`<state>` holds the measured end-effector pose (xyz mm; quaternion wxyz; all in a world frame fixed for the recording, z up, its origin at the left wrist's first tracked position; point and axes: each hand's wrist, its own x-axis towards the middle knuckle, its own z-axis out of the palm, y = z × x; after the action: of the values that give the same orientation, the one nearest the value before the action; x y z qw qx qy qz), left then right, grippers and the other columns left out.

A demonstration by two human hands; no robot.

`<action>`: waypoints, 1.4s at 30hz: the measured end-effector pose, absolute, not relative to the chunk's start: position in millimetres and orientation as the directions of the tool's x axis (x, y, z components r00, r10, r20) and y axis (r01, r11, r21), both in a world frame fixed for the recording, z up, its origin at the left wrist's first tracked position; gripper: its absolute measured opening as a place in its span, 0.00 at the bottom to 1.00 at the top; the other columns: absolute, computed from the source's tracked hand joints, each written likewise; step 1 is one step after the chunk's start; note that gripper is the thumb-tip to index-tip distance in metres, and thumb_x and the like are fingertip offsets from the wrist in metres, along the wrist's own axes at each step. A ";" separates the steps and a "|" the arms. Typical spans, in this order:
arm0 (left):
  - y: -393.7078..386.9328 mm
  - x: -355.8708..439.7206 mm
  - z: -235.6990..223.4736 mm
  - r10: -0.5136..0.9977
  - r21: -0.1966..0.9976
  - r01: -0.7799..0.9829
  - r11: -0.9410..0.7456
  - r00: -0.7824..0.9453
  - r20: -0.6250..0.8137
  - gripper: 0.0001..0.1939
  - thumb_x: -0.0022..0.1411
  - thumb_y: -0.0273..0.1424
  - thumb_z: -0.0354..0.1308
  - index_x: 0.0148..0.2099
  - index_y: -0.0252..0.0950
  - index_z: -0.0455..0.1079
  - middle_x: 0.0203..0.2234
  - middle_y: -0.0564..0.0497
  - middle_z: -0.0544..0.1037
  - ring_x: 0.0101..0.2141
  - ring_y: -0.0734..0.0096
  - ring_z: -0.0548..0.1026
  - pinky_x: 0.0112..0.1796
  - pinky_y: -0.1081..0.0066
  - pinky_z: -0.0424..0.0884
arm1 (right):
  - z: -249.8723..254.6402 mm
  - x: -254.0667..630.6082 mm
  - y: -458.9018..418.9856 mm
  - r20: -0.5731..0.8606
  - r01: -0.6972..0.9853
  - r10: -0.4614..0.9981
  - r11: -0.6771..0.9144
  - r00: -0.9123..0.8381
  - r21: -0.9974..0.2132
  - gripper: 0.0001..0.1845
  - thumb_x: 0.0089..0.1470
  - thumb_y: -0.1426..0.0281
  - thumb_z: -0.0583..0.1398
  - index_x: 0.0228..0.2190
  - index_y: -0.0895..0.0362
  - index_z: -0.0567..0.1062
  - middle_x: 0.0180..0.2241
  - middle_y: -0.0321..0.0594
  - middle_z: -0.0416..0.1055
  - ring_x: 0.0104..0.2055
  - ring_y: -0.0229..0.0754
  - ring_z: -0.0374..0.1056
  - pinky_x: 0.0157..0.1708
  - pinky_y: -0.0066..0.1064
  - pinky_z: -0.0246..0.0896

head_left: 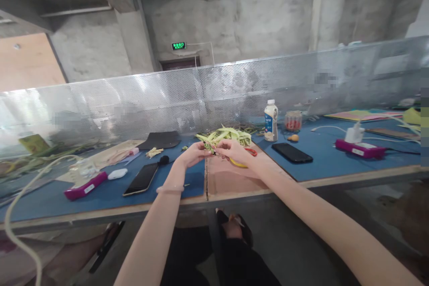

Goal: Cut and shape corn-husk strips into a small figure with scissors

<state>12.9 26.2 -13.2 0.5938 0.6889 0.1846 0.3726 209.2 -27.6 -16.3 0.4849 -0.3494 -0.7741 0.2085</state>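
My left hand [196, 153] and my right hand [233, 151] meet above the middle of the table, fingertips pinched. Between them is a small dark-green leafy piece [210, 146], gripped by both; its exact kind is too small to make out. Just behind my hands lies a heap of pale green leaf strips [231, 134]. Partly hidden by my right hand, a red loop [251, 152] and a yellow curved piece [237, 163] rest on the tan board [231, 183]; they look like scissor handles.
Phones lie on the blue mat at left [141, 179] and right [292, 153]. A white bottle [271, 120] and a jar [292, 121] stand behind. Purple power strips [86, 186] with cables sit at both sides. A perforated metal screen [154, 100] closes the back.
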 end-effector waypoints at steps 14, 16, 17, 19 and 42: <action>25.7 12.5 -12.8 0.697 0.957 -0.204 -0.208 0.655 0.292 0.06 0.59 0.27 0.57 0.39 0.30 0.70 0.33 0.50 0.76 0.34 0.71 0.75 0.38 0.64 0.72 | -18.0 209.3 -25.9 0.574 0.165 0.749 0.645 -0.332 -0.746 0.16 0.48 0.58 0.60 0.33 0.58 0.72 0.27 0.37 0.67 0.24 0.33 0.60 0.22 0.26 0.54; 25.5 12.5 -12.5 0.694 0.957 -0.206 -0.206 0.659 0.291 0.06 0.59 0.27 0.57 0.39 0.30 0.70 0.33 0.50 0.76 0.34 0.71 0.75 0.39 0.63 0.72 | -17.9 209.8 -26.3 0.570 0.148 0.750 0.639 -0.335 -0.755 0.15 0.47 0.59 0.60 0.33 0.57 0.72 0.27 0.36 0.67 0.24 0.33 0.60 0.22 0.26 0.54; 25.3 12.6 -12.4 0.693 0.957 -0.206 -0.204 0.660 0.290 0.06 0.59 0.26 0.57 0.39 0.30 0.70 0.33 0.50 0.76 0.34 0.71 0.75 0.39 0.63 0.72 | -17.9 210.1 -26.7 0.568 0.142 0.752 0.636 -0.336 -0.758 0.15 0.47 0.59 0.60 0.33 0.57 0.72 0.27 0.36 0.67 0.24 0.33 0.60 0.21 0.26 0.54; 25.0 12.8 -12.1 0.692 0.957 -0.207 -0.202 0.662 0.289 0.05 0.59 0.26 0.57 0.39 0.30 0.70 0.33 0.51 0.76 0.34 0.71 0.75 0.39 0.63 0.72 | -17.9 210.5 -27.1 0.563 0.135 0.754 0.631 -0.338 -0.764 0.14 0.47 0.59 0.61 0.32 0.57 0.72 0.27 0.36 0.67 0.23 0.33 0.60 0.21 0.26 0.53; 24.4 12.8 -12.5 0.682 0.953 -0.232 -0.194 0.667 0.301 0.06 0.56 0.23 0.59 0.39 0.30 0.71 0.33 0.51 0.77 0.35 0.71 0.75 0.41 0.62 0.71 | -19.2 210.7 -24.8 0.550 0.116 0.759 0.617 -0.347 -0.778 0.16 0.47 0.57 0.61 0.31 0.58 0.72 0.26 0.36 0.67 0.23 0.32 0.59 0.23 0.27 0.54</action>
<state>12.8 24.4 -12.5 0.6128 0.6767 0.1660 0.3729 210.7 -24.8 -19.2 0.4918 -0.2907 -0.7528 0.3271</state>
